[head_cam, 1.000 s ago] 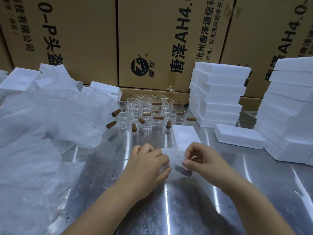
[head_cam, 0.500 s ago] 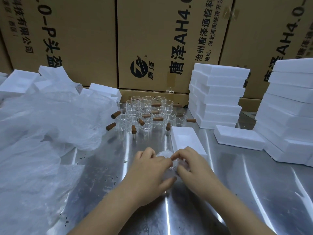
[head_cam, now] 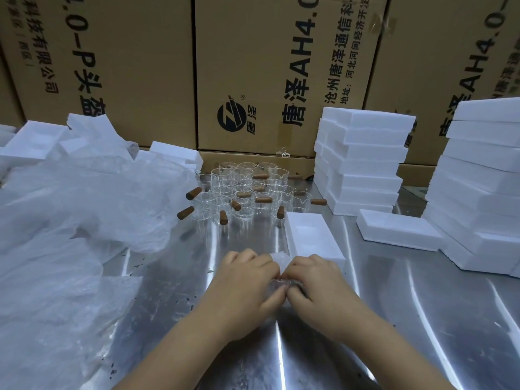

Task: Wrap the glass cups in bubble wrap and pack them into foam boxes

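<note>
Left hand [head_cam: 247, 280] and right hand [head_cam: 312, 280] are together just in front of the open foam box [head_cam: 312, 235]. Both are curled round one bubble-wrap bundle [head_cam: 278, 258], fingertips touching. Cup inside mostly hidden. Unwrapped glass cups [head_cam: 242, 192] behind-left of box. Loose bubble wrap [head_cam: 70, 220] far left. Foam box stack [head_cam: 363, 164] behind-right.

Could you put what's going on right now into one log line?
step: wrapping | left hand: grips bubble-wrap bundle | right hand: grips same bundle | foam box: open, just beyond hands | glass cups: unwrapped, farther back
</note>
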